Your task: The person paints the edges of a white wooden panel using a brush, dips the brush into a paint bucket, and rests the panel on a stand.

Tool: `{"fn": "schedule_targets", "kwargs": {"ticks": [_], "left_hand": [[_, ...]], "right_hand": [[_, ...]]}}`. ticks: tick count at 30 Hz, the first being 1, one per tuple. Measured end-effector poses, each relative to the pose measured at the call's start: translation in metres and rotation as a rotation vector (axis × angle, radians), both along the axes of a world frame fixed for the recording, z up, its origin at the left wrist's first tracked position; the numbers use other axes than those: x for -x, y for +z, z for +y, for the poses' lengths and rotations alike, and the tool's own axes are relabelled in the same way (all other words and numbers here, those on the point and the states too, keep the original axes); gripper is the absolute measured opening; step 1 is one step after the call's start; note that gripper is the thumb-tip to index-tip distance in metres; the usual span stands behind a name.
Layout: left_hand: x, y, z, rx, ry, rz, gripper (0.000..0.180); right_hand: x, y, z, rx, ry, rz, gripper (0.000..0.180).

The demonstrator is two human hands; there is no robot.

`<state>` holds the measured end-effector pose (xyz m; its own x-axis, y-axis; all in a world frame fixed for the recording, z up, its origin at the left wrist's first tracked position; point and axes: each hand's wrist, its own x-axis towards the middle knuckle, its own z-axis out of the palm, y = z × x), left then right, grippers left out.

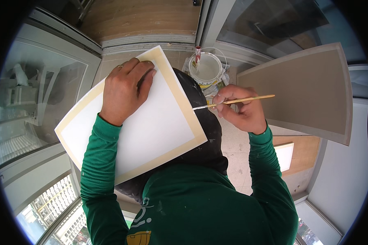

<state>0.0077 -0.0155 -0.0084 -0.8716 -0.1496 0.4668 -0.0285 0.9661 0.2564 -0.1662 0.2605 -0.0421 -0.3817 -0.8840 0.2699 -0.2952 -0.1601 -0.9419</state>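
Observation:
A white board [151, 118] with a tan border strip slants across my dark-trousered lap. My left hand [124, 87] lies over its upper left part, fingers bent and together, thumb beside them, holding it steady; a ring is on one finger. What the fingertips press on is partly hidden. In my right hand [243, 108] is a thin paintbrush [251, 98] with a yellowish wooden handle, pinched between thumb and fingers. Its whitened bristle end meets the board's right edge or comes very close to it.
A white paint bucket [207, 69] stands ahead, a red-handled brush [197, 55] leaning in it. To the right rises a large grey-brown panel [302, 94] with a pale border. Behind it lies a smaller white-faced panel [284, 156]. Glazed frames [90, 69] flank both sides.

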Motion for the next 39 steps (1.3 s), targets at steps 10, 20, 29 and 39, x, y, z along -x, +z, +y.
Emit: {"fn": "schedule_targets", "kwargs": {"ticks": [10, 20, 29, 39], "left_hand": [[0.000, 0.002, 0.001, -0.008, -0.004, 0.011, 0.010], [-0.001, -0.001, -0.001, 0.000, 0.000, 0.015, 0.010], [-0.001, 0.001, 0.000, -0.011, 0.006, -0.004, 0.010], [-0.001, 0.001, 0.000, 0.004, 0.004, 0.003, 0.010]], "right_hand": [[0.000, 0.002, -0.001, -0.031, 0.010, 0.027, 0.018], [-0.001, -0.004, -0.004, -0.002, -0.014, 0.043, 0.015], [-0.001, 0.002, 0.001, -0.046, 0.030, 0.028, 0.015], [-0.005, 0.002, -0.016, 0.030, -0.071, -0.022, 0.014]]}}
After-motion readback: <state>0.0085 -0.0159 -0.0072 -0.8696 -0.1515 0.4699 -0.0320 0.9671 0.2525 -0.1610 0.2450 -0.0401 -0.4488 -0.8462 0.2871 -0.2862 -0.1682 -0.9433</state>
